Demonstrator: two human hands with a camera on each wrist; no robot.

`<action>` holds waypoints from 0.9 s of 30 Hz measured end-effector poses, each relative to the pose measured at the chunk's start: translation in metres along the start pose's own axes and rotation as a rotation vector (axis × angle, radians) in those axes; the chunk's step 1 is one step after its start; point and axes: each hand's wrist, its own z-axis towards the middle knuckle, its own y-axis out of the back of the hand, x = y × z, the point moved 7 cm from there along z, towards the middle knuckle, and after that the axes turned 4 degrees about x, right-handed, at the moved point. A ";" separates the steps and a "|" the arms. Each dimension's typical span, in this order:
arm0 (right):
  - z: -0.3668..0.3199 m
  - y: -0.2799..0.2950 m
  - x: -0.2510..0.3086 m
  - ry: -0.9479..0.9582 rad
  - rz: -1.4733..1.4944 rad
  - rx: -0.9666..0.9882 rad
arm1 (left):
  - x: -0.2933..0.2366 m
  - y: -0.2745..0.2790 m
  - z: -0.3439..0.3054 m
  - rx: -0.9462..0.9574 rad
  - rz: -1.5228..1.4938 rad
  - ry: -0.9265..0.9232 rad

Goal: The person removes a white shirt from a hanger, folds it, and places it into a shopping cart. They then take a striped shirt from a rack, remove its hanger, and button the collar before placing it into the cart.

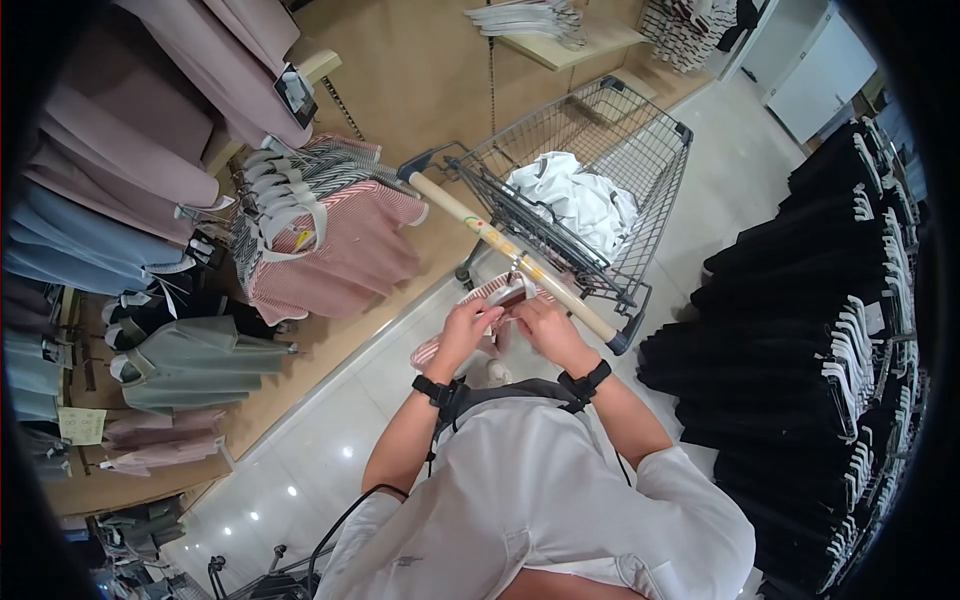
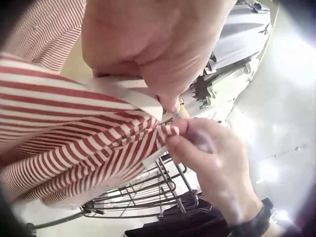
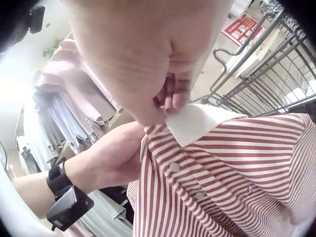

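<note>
A red-and-white striped shirt (image 3: 232, 173) with a white collar (image 3: 197, 123) and white buttons hangs between both hands, just below the cart handle (image 1: 455, 208). At the collar, my left hand (image 1: 465, 332) grips the shirt's neck edge. Close beside it, my right hand (image 1: 553, 332) pinches the striped cloth at the front opening between thumb and fingers, as the left wrist view shows. A small metal hook (image 1: 516, 264) appears above the collar, right at the handle. The fingertips of both hands are partly hidden by the palms and cloth in the wrist views.
Ahead stands a wire shopping cart (image 1: 665, 190) with crumpled white cloth (image 1: 575, 205) inside. Striped shirts (image 1: 340, 250) on hangers and other garments line the left wall. To the right, a rack holds black garments (image 1: 740, 340) on white hangers. Pale floor tiles (image 1: 310, 430) show between them.
</note>
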 end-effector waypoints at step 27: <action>-0.009 0.003 0.024 -0.016 0.084 -0.234 | -0.063 -0.009 -0.024 0.032 0.318 -0.267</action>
